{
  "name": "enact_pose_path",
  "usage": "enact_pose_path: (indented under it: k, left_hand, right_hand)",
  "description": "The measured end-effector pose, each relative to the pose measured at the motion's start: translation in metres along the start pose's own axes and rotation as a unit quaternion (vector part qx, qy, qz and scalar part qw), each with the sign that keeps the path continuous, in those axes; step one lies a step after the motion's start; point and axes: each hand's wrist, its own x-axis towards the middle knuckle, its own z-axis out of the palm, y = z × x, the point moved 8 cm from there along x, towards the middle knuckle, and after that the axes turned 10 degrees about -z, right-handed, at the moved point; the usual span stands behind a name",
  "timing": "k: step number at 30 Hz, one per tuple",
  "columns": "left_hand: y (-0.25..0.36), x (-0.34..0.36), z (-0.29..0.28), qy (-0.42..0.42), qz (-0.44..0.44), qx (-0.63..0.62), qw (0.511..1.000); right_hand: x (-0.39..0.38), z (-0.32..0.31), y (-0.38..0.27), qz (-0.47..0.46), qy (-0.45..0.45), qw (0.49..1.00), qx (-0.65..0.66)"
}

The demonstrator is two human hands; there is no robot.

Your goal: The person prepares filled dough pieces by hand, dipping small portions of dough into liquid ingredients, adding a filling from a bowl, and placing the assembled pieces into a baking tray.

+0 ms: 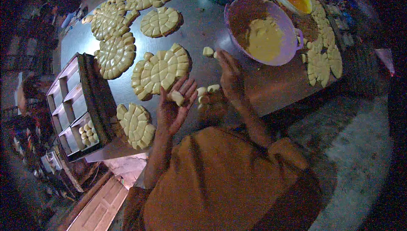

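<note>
Head-worn fisheye, facing down, hands near; periphery seemingly murky.

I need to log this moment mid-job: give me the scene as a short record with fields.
Left hand: open, palm up, a dough piece resting on it
Right hand: fingers by a small dough lump; contact unclear
Table: segmented dough rounds, mostly on the left
Purple tub: right of the right hand, thick pale mixture inside
Divided tray: left edge, dough balls in one compartment
</note>
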Motion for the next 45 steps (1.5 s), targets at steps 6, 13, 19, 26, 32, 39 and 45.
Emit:
enact_pose_path:
  k: [6,13,19,26,32,39,45]
  left_hand:
    - [0.008,0.010,0.026,0.027,0.081,0.064,0.994]
    - [-0.014,0.018,0.045,-0.158,-0.044,-0.363,0.917]
    - [0.007,0.028,0.012,0.007,0.086,-0.061,0.994]
    - [0.021,0.021,0.053,0.203,0.258,0.602,0.728]
    - [0.028,0.024,0.056,0.171,0.324,0.509,0.779]
    - [-0.027,0.010,0.156,0.005,0.459,0.850,0.258]
    - [-0.021,0.010,0.082,-0.096,0.322,0.805,0.489]
  right_hand:
    - [-0.017,0.013,-0.060,-0.076,0.007,0.992,0.098]
    - [-0.013,0.026,-0.077,-0.060,-0.008,0.987,0.151]
    - [-0.011,0.045,-0.044,0.060,-0.052,0.945,0.318]
    - [-0.017,0.038,-0.060,0.153,-0.026,0.824,0.545]
    - [-0.011,0.027,-0.054,0.013,-0.014,0.916,0.401]
    - [-0.032,0.023,-0.030,0.099,0.080,0.819,0.560]
    - [-0.029,0.018,-0.024,0.122,-0.017,0.839,0.530]
